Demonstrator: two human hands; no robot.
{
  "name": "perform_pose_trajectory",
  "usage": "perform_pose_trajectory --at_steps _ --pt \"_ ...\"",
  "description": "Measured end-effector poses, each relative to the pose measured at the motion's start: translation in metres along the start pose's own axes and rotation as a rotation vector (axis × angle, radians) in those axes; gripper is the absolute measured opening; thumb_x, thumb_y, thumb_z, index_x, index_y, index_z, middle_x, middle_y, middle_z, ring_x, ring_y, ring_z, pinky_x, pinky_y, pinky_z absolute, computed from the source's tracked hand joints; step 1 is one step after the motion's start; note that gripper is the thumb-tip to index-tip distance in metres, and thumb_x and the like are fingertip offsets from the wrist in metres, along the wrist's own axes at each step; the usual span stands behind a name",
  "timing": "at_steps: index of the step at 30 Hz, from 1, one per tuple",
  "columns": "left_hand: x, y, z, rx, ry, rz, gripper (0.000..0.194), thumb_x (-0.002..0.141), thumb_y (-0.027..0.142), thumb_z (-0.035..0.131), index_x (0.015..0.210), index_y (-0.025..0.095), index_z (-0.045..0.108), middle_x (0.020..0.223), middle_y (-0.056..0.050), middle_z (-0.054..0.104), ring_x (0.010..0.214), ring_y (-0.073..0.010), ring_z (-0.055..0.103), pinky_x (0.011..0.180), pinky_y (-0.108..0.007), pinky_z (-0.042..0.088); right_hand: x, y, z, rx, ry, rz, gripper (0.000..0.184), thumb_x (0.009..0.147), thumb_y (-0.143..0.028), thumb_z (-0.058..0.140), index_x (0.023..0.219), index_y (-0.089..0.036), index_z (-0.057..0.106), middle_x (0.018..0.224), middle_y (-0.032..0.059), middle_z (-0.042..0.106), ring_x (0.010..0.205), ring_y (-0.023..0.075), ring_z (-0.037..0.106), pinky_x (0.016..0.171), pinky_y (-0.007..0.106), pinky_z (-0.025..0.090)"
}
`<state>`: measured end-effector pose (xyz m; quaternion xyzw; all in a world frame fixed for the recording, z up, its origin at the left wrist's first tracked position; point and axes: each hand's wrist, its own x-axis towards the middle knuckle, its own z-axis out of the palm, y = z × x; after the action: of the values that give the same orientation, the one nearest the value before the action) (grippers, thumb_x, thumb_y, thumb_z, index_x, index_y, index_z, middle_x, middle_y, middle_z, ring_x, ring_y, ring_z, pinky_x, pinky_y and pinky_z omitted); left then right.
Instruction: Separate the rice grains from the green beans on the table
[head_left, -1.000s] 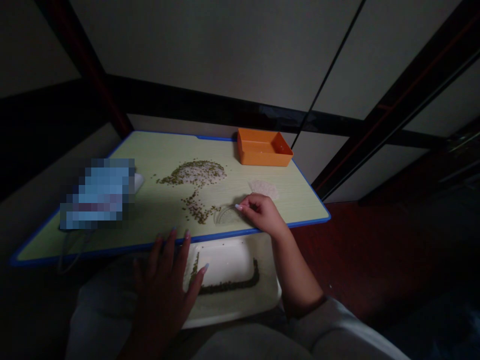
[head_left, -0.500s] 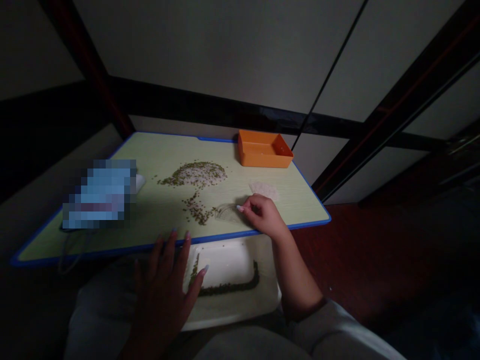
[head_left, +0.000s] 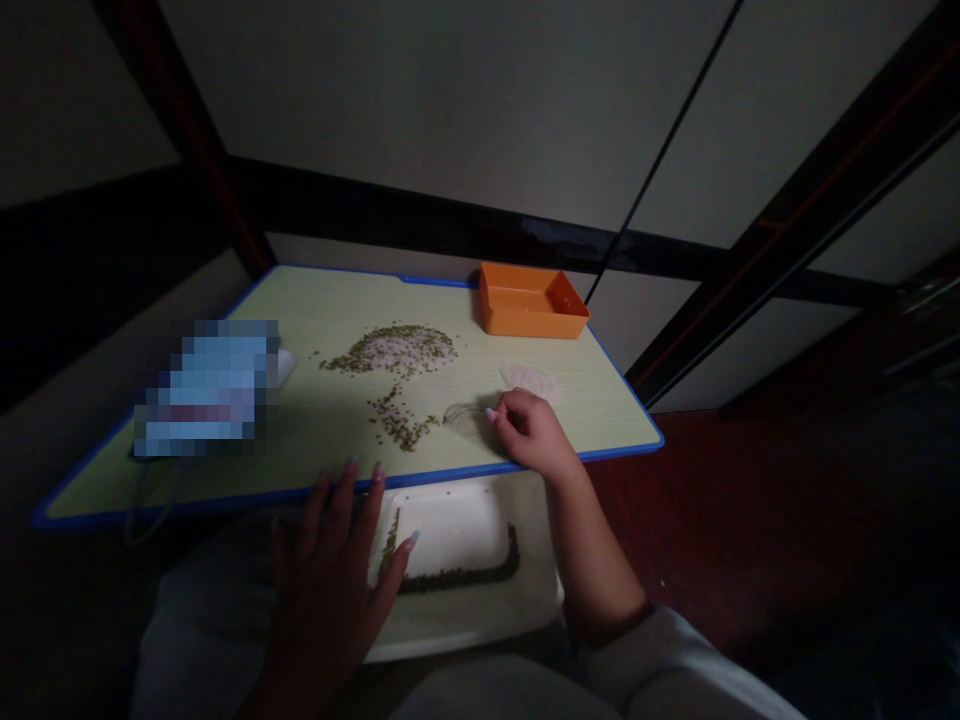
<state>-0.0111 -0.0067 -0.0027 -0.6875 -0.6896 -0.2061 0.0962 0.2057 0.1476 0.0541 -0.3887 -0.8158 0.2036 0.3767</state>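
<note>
My right hand (head_left: 529,432) is closed in a pinch on a clear plastic piece (head_left: 466,420) with a curved edge, low over the table. A few small green beans lie by its left edge, joined to a loose patch of green beans (head_left: 401,425). Behind that patch is a larger pile of green beans mixed with pale grains (head_left: 401,348). My left hand (head_left: 334,570) is spread open and holds nothing, above the left side of a white plastic tub (head_left: 457,630). Green beans line the tub's near and side edges.
The pale table (head_left: 300,420) has a blue rim. An orange box (head_left: 536,320) stands at its back right, with a small patch of pale grains (head_left: 531,380) in front. A blurred-out device (head_left: 206,390) with a cable sits at the left. Cabinet panels rise behind.
The view has shifted slightly. My right hand has drawn the clear plastic piece a little to the right, away from the green bean patch. My left hand stays spread over the tub.
</note>
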Motion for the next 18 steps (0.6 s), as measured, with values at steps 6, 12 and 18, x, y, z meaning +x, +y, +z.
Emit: perform_pose_trajectory --at_steps 6,12,18 --pt "0.0009 -0.0007 0.0021 0.016 0.012 0.014 0.063 0.089 0.039 0.042 0.148 0.019 0.029 0.156 -0.017 0.029 0.146 -0.0354 0.022 0.114 -0.065 0.017 0.0002 0.0018 0.0013 -0.04 0.009 0.016 0.024 0.084 -0.024 0.051 0.062 -0.021 0.042 0.059 -0.0025 0.046 0.06 0.0125 0.043 0.06 0.024 0.03" --pt "0.0005 -0.0027 0.002 0.016 0.027 0.033 0.065 0.089 0.04 0.042 0.148 0.019 0.028 0.156 -0.018 0.03 0.145 -0.0362 0.023 0.113 -0.066 0.018 0.0007 0.0019 0.0008 -0.046 0.02 0.042 0.025 0.084 -0.025 0.049 0.061 -0.021 0.041 0.058 -0.0029 0.046 0.058 0.012 0.043 0.059 0.024 0.03" --pt "0.0001 -0.0006 0.0007 0.017 0.033 0.02 0.063 0.089 0.039 0.043 0.147 0.018 0.03 0.156 -0.018 0.031 0.145 -0.0361 0.023 0.113 -0.065 0.018 0.0011 0.0019 0.0012 -0.056 0.033 0.081 0.025 0.084 -0.027 0.049 0.061 -0.021 0.042 0.058 -0.0029 0.047 0.058 0.0119 0.043 0.059 0.024 0.03"
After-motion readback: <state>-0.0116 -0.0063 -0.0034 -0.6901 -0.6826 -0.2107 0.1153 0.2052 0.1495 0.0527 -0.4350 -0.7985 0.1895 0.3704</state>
